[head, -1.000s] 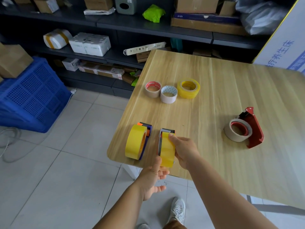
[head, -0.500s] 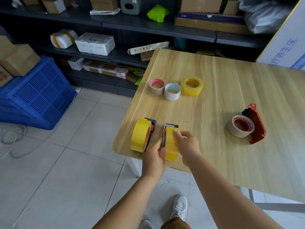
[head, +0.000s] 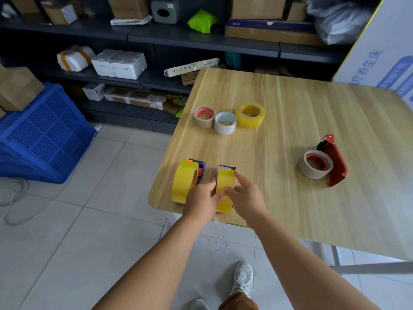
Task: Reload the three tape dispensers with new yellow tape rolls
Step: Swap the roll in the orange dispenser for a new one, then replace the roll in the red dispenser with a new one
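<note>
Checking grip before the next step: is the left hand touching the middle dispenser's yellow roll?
Touching. The head view shows the left hand pinching the yellow roll.

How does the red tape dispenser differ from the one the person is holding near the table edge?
The red dispenser carries a beige roll, while the held dispenser carries yellow tape. The red dispenser lies flat and untouched; the held dispenser stands on edge, gripped by the left hand and right hand. The red one sits farther right. Both rest on the wooden table.
</note>
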Action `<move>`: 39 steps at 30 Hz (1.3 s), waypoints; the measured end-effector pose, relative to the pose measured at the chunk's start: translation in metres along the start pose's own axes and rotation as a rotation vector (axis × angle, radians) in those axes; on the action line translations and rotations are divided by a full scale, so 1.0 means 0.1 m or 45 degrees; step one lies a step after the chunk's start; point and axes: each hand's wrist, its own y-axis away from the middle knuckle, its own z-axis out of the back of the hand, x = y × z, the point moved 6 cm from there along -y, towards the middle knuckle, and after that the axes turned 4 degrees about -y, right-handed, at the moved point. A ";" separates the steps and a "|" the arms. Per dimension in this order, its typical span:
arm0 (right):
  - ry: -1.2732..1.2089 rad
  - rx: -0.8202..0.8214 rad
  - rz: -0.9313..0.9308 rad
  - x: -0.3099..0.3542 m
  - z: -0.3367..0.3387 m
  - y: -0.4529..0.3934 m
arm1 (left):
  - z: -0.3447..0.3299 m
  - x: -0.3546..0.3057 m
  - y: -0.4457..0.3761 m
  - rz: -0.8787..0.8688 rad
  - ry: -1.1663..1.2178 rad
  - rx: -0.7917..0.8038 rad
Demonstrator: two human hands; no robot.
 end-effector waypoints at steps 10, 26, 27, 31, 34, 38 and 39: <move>0.160 0.054 0.043 0.07 0.02 0.02 | 0.01 -0.20 -0.01 0.001 -0.571 0.139; 0.836 -0.002 0.322 -0.08 1.18 -0.58 | -0.68 -1.26 -0.55 -0.343 -0.885 0.211; 0.849 -0.012 0.320 -0.11 1.32 -0.67 | -0.78 -1.34 -0.62 -0.344 -0.882 0.218; 0.885 -0.040 0.304 -0.27 1.85 -1.02 | -1.18 -1.70 -0.89 -0.344 -0.876 0.271; 0.908 -0.081 0.341 -0.34 2.16 -1.23 | -1.44 -1.92 -1.06 -0.330 -0.853 0.303; 1.008 -0.040 0.363 -0.45 2.48 -1.42 | -1.75 -2.10 -1.24 -0.283 -0.829 0.376; 1.028 -0.027 0.355 -0.49 2.54 -1.46 | -1.82 -2.14 -1.27 -0.280 -0.822 0.393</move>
